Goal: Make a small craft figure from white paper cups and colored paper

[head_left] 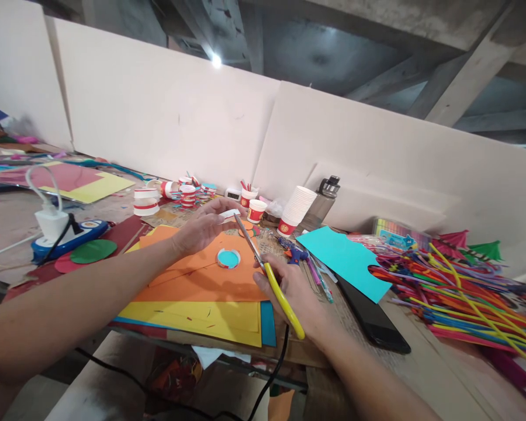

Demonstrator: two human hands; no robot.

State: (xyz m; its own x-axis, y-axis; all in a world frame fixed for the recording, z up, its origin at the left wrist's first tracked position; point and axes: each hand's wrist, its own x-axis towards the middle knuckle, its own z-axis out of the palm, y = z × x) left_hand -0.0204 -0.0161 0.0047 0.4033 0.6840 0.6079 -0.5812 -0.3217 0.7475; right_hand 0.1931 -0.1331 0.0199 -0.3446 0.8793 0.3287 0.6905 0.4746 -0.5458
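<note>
L hand [203, 228] pinches small white paper strip [229, 214] above orange sheets [193, 282], clear so blades reach it; R hand [304, 295] clamped on yellow-handled scissors [270, 276], tips at strip.

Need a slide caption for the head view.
Right hand holds yellow-handled scissors to a small white paper strip pinched in the left hand, above orange paper sheets.

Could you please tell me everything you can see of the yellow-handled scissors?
The scissors have slim grey metal blades and glossy yellow, plastic-looking handles. The right hand grips the handles; the blades slant up and away over the orange paper. Their tips meet a small white piece pinched in the left hand.
</note>
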